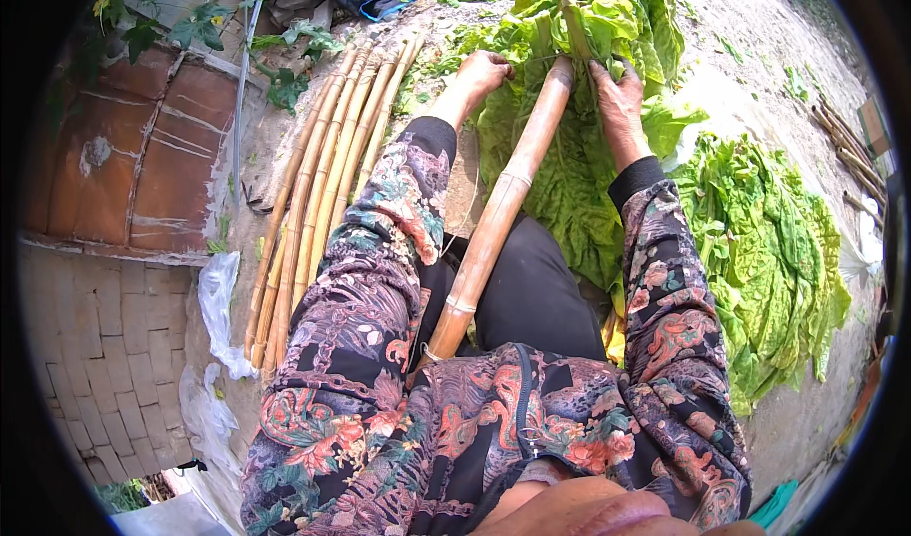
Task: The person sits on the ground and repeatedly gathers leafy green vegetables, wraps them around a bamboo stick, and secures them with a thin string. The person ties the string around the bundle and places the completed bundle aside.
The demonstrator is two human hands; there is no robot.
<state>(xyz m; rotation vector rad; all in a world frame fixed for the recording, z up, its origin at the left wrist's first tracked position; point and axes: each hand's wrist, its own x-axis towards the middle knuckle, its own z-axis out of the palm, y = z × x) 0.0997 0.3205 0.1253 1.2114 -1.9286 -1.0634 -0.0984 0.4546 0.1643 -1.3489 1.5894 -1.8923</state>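
A thick bamboo pole (pixel 498 209) runs from my lap out to the far end between my hands. My left hand (pixel 479 73) rests on large green leaves (pixel 560 171) just left of the pole's tip, fingers curled onto them. On the right of the tip, my right hand (pixel 619 100) grips a leaf stem (pixel 577 26) with other leaves bunched around it. Both forearms wear patterned floral sleeves.
A bundle of thinner bamboo poles (pixel 318 185) lies on the ground at my left. A heap of green leaves (pixel 764 242) lies at my right. Brick paving (pixel 104 346), white plastic (pixel 220 313) and reddish tiles (pixel 152 157) are at far left; sticks (pixel 849 147) at far right.
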